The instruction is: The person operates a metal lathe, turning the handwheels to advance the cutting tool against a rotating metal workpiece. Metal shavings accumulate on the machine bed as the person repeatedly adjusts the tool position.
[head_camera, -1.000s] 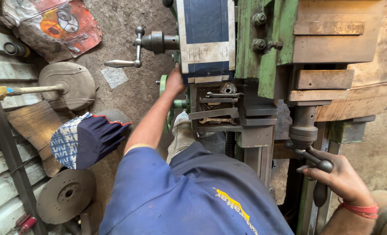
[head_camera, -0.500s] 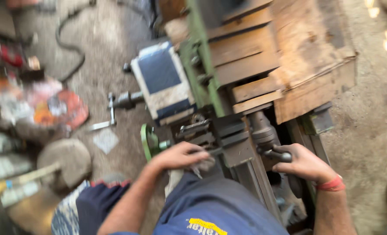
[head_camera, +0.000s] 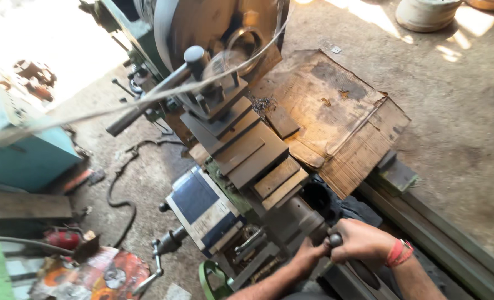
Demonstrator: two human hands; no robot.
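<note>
Both hands' grips close on the lathe's black crank handle (head_camera: 335, 240), right hand (head_camera: 360, 240) above left hand (head_camera: 309, 254).

Just one camera here, strapped to the person's head, looking steeply down and forward along the lathe (head_camera: 241, 150). It sits close: both hands (head_camera: 363, 241) land at the bottom edge, dusty floor (head_camera: 458, 94) fills the right side.
</note>
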